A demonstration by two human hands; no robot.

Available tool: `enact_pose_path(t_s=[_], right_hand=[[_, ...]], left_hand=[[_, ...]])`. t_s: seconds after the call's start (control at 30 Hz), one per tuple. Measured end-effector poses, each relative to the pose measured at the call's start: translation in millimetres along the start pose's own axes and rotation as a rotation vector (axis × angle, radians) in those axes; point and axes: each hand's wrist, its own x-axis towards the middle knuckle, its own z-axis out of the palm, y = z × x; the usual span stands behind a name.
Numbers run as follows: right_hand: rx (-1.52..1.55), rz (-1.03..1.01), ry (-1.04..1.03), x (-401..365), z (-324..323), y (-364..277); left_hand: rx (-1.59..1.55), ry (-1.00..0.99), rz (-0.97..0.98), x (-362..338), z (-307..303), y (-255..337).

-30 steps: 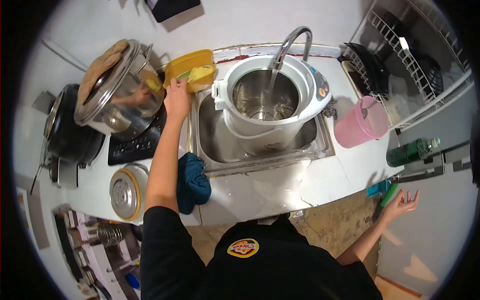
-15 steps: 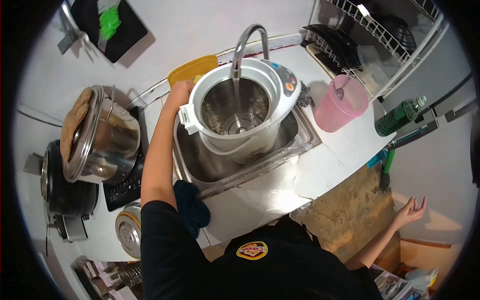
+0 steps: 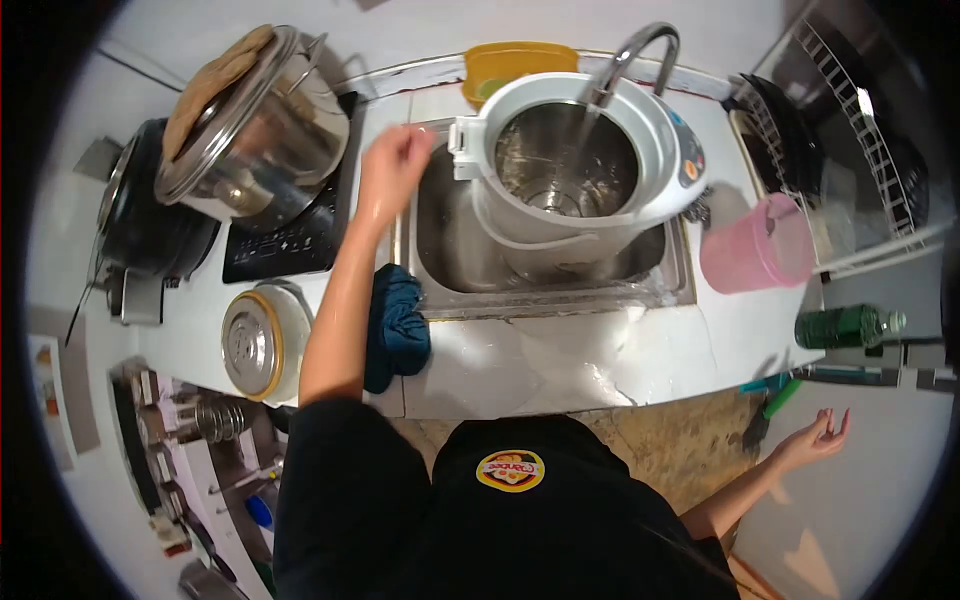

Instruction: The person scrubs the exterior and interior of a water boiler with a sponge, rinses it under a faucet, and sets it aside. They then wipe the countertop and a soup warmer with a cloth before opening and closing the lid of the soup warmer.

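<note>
An electric thermo pot with its lid off sits tilted in the steel sink. The faucet pours water into its metal inside. My left hand hovers left of the pot's white hinge, apart from it, wet and slightly blurred. Its fingers are curled in, and nothing shows in them. Out to the right, away from the counter, my right hand hangs with loosely bent fingers apart, holding nothing. A dark teal cloth lies on the counter beside my left forearm.
Behind the pot stands a yellow basin. On the left are a steel stockpot on an induction cooker and a glass jar. At right stand a pink pitcher, a green bottle and a dish rack.
My left hand has come away from beside the pot, moving left and toward me. The view has turned, so the sink sits further right. Water still runs into the pot.
</note>
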Motion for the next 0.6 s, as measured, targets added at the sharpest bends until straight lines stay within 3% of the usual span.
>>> enact_pose_path(t_s=[0.17,0.2,0.3,0.37,0.6], right_hand=[[0.145,-0.015,-0.077,14,52,-11],[0.188,-0.041,-0.086,16,65,-16],[0.293,-0.14,-0.119,8,98,-46],[0.307,-0.202,-0.151,5,107,-55],[0.314,-0.229,-0.221,-8,112,-75]], left_hand=[[0.175,-0.204,0.066,-148,-53,22],[0.23,-0.243,-0.052,-173,-59,15],[0.363,-0.331,-0.105,-218,-55,-21],[0.511,-0.409,-0.168,-218,-42,-26],[0.643,-0.164,-0.241,-66,32,-85]])
